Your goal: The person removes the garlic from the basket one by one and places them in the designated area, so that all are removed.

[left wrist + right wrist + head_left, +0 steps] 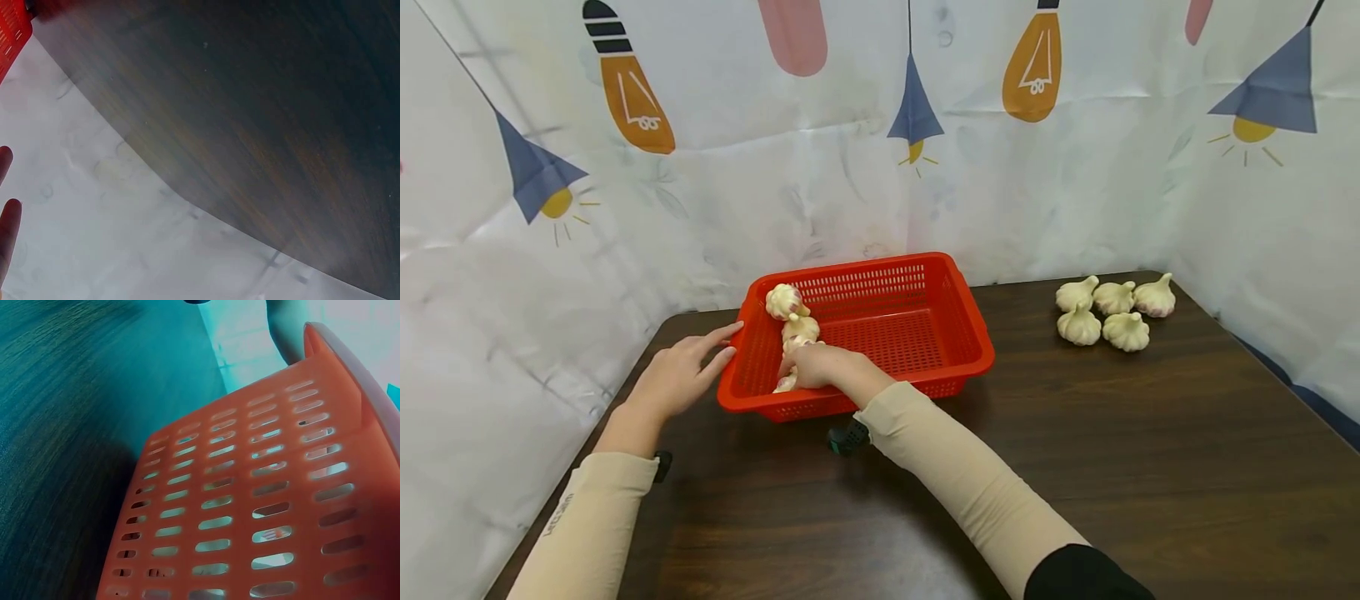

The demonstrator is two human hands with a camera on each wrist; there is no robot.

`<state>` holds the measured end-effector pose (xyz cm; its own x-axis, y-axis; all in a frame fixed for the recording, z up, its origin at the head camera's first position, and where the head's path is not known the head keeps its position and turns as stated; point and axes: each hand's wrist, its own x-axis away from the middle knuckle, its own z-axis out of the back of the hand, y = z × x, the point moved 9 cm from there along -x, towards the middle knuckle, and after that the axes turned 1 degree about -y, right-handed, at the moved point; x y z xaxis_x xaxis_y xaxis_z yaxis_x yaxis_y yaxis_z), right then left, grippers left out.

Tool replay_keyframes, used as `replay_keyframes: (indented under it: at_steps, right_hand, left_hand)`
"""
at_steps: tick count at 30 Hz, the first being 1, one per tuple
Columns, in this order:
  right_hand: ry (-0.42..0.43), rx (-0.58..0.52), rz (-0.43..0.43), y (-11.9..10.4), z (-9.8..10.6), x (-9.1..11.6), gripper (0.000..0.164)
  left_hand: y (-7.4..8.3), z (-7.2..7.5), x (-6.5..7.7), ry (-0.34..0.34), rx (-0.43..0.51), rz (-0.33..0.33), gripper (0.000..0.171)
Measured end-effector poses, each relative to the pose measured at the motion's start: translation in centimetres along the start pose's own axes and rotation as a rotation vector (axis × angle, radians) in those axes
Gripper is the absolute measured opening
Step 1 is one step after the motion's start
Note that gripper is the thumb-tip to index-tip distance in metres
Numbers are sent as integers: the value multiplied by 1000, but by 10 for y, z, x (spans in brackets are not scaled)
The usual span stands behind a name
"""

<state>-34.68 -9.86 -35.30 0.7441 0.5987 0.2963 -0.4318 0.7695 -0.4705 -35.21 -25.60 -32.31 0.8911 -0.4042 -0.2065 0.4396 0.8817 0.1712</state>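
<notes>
A red plastic basket (887, 371) with slotted walls stands on the dark table. Along its left end lie several garlic bulbs (784, 301) in a row. My right hand (827, 367) reaches over the near rim and grips a garlic bulb (786, 382) at the near left corner, partly covered by the fingers. At the basket's left rim, my left hand (681, 375) rests its outstretched fingertips, holding nothing. Close up in the right wrist view is the basket's slotted wall (244, 487); the right hand itself is hidden there. Only two left fingertips (9, 228) show in the left wrist view.
More garlic bulbs (1126, 332) sit in a cluster on the table's far right. The wooden table (1112, 467) reaches back to a white curtain (850, 183) printed with lamps and bulbs, which also hangs along the left and right sides.
</notes>
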Motion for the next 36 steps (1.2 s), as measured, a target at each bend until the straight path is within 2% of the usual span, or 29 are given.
replay_keyframes:
  at_steps: [8,19,31,36]
  right_hand:
    - [18,-27,42,-3,1,0,29]
    - [107,32,77,-3,14,9,28]
    - [140,-25,77,7,27,24,35]
    - [178,-21,108,9,33,34,41]
  left_hand:
    - [-2,0,1,2,0,-2,56]
    - [0,1,1,13,4,-14,54]
    - [1,2,1,8,5,-12,54]
    - [2,1,1,2,7,-8,55]
